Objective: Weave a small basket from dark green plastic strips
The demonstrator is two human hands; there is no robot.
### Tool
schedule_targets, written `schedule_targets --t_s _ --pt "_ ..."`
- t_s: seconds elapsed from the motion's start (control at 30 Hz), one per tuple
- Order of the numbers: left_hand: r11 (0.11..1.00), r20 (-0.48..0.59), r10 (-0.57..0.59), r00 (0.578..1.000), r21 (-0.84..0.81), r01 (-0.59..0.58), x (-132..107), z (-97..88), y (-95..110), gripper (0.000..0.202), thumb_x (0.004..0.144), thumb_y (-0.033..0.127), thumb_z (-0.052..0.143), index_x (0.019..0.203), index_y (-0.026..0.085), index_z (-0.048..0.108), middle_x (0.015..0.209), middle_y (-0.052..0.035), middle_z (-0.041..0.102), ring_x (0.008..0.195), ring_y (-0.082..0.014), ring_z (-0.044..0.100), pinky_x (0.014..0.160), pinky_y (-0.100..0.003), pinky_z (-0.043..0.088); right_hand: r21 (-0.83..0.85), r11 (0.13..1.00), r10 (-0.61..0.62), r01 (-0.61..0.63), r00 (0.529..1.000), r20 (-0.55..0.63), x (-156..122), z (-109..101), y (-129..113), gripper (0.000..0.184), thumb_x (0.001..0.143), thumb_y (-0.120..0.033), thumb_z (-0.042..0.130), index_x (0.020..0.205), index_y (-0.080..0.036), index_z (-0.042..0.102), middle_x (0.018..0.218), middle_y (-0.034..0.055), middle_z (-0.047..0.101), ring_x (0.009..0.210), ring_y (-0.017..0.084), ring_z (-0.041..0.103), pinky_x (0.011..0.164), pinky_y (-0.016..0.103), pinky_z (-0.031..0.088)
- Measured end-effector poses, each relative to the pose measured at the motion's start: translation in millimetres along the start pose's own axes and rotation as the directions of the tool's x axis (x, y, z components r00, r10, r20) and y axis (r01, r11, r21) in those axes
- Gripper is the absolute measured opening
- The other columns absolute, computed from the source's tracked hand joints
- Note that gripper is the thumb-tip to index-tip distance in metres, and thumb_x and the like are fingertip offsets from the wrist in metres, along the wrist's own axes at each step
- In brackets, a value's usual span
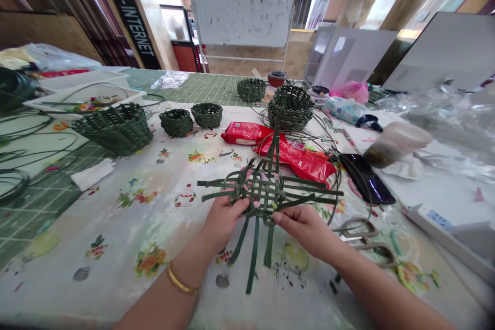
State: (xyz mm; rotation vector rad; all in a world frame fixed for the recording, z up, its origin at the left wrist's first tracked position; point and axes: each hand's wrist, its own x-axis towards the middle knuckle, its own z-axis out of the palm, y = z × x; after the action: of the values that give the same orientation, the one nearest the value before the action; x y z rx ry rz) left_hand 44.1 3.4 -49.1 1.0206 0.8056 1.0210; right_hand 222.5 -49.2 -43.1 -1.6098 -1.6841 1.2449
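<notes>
Whiteboard (243,0) marked with faint writing stands ahead of us, beyond a long work surface where a floral tablecloth (96,227) lies over a green grid mat (204,87), which shows at the far end and along the left. On the cloth we see a large green woven basket (114,129), two small woven baskets (176,122) (207,115), and a taller woven basket (291,108) straight ahead; another basket (251,89) sits farther back on the mat. Long thin green strands (23,134) curl in loose coils at the left, beside a white tray (83,95), and more loop around the taller basket. Nearer us, two red packets (245,133) (301,161) lie just past our work, with a dark phone (365,178) to their right and scissors (367,242) near our right hand (305,232). Above the cloth's middle, we hold a flat green strip weave (266,191), its loose ends sticking out on all sides. Our left hand (224,221), with a gold bangle (181,278) at the wrist, grips its near left edge, and our right hand pinches its near right edge between thumb and fingers.
</notes>
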Motion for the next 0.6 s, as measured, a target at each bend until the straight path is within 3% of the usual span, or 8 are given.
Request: schedule_targets --t_s 0.13,0.27,0.37,0.47,0.53,0.6 --pt "0.983 0.016 -0.173 0.985 -0.066 0.174 -1.0 3.5 -1.9 0.018 0.069 0.019 0.062 0.085 0.013 0.068 0.076 -0.0048 0.069 0.071 -0.0190 0.063 0.065 -0.031 0.051 0.042 0.998 0.054 -0.055 0.998 0.015 0.6 1.0 -1.4 0.043 0.080 -0.052 0.044 0.055 -0.019 0.034 0.053 -0.0057 0.025 0.049 0.008 0.022 0.045 0.022 0.018" --pt "0.985 0.014 -0.165 0.986 -0.041 0.165 -1.0 5.2 -5.9 0.020 0.070 0.021 0.061 0.089 0.013 0.066 0.081 -0.0056 0.069 0.069 -0.0184 0.064 0.056 -0.026 0.050 0.128 0.971 0.191 -0.200 0.978 0.083 1.2 -3.9 -0.8 0.041 0.079 -0.055 0.043 0.060 -0.019 0.040 0.050 -0.0065 0.028 0.046 0.007 0.024 0.043 0.021 0.020" --pt "0.998 -0.008 -0.049 0.999 0.032 0.049 0.8 5.1 -6.4 0.030 0.073 0.023 0.061 0.102 0.017 0.062 0.095 -0.0052 0.069 0.089 -0.0197 0.063 0.076 -0.031 0.050 0.064 0.977 0.203 -0.206 0.978 0.039 0.7 -6.9 -2.1 0.038 0.079 -0.052 0.045 0.061 -0.019 0.043 0.051 -0.0062 0.031 0.046 0.007 0.027 0.043 0.021 0.021" --pt "0.964 -0.091 0.133 0.987 0.245 -0.107 5.4 0.9 -9.4 0.039 0.074 0.020 0.059 0.113 0.019 0.057 0.106 -0.0050 0.066 0.112 -0.0209 0.053 0.100 -0.038 0.036 -0.018 0.987 0.159 -0.159 0.987 0.037 1.4 -4.4 -1.5 0.038 0.080 -0.049 0.046 0.058 -0.018 0.046 0.052 -0.0050 0.033 0.048 0.008 0.028 0.046 0.022 0.024" --pt "0.913 -0.082 0.149 0.986 0.394 -0.105 8.7 -3.1 -13.4 0.044 0.074 0.016 0.054 0.118 0.019 0.055 0.115 -0.0061 0.063 0.120 -0.0229 0.046 0.105 -0.041 0.030 -0.062 0.990 0.129 -0.125 0.990 0.060 3.0 0.1 1.7 0.038 0.081 -0.047 0.044 0.059 -0.017 0.050 0.053 -0.0036 0.039 0.051 0.009 0.032 0.049 0.022 0.027" --pt "0.868 -0.011 0.093 0.996 0.491 -0.076 10.5 -6.3 -17.9 0.052 0.073 0.014 0.051 0.124 0.017 0.049 0.125 -0.0084 0.056 0.122 -0.0245 0.044 0.106 -0.042 0.028 -0.095 0.988 0.127 -0.120 0.989 0.073 4.6 4.7 6.4 0.037 0.081 -0.045 0.043 0.061 -0.016 0.055 0.056 -0.0018 0.046 0.054 0.010 0.038 0.052 0.023 0.030"
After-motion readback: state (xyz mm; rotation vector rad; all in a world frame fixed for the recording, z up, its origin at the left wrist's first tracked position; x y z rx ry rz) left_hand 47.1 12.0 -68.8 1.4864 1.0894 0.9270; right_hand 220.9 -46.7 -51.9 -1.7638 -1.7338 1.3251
